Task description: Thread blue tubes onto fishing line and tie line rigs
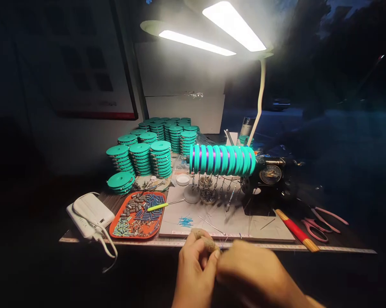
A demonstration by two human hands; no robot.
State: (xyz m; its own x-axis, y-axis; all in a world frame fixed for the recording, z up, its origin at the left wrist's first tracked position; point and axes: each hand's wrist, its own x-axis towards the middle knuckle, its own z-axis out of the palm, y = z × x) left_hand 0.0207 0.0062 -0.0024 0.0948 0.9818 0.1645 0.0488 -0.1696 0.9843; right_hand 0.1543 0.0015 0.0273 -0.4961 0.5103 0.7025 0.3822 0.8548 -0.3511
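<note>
My left hand (197, 265) is closed in a pinch at the front edge of the table. A mottled tan piece or wrapping (209, 244) shows at its fingers; I cannot tell which. Right beside it, my right hand (252, 267) is curled and blurred, its fingertips close to the left thumb. Whatever is between the fingers is too small to make out. Beyond both hands lies a pale work board (186, 205) with short blue pieces (185, 221) and a thin metal rod (212, 225). Turquoise spools (223, 160) with purple line sit in a row on a black winding device (271, 173), fishing tackle hanging below.
Stacked turquoise spools (161, 159) fill the back left. An orange tray (114, 231) holds small parts, a yellow-handled tool (157, 207) across its rim. A white power bank (90, 214) stands left; pink-handled scissors (315, 229) and a red-wrapped stick (297, 230) lie right.
</note>
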